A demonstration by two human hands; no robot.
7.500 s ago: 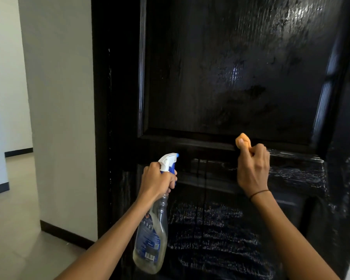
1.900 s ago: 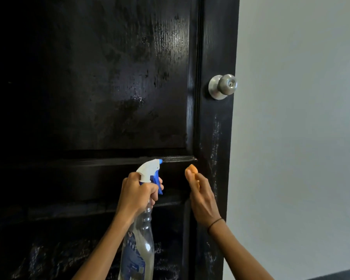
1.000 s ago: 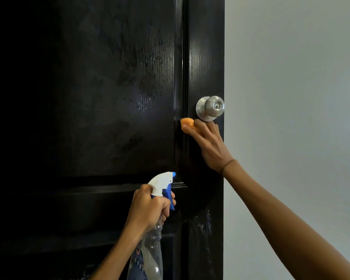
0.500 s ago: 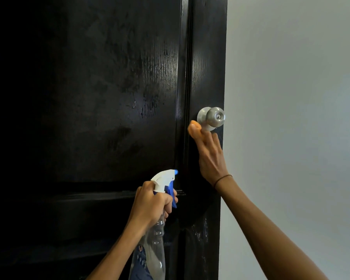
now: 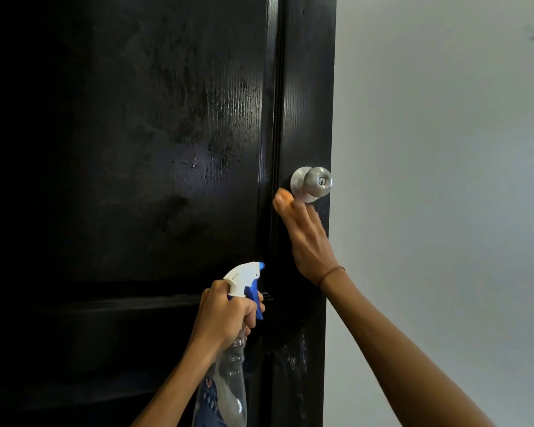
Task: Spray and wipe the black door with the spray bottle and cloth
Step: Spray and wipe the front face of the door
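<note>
The black door (image 5: 173,155) fills the left and middle of the view, a panelled wooden leaf with vertical grain showing where its glossy surface catches light; dull smears and wet speckles mottle the upper panel. A raised moulding runs up beside the right stile, and a horizontal rail crosses lower down. Near the door's right edge sits a round brushed-metal knob (image 5: 313,184) with a keyhole in its face.

The right hand (image 5: 307,238) lies with fingers extended and together against the stile just below the knob, pressing an orange cloth (image 5: 282,198) to the door; only a small rounded bulge of cloth shows past the fingertips, the rest hidden under the hand. A thin dark band (image 5: 332,274) circles that wrist.

The left hand (image 5: 225,318) is curled tightly round the neck of the spray bottle (image 5: 230,392), whose white head and blue nozzle tip point at the door near the rail's right end. The clear plastic body and its blue label are cut off by the bottom edge. A plain pale wall (image 5: 444,180) lies right of the door.
</note>
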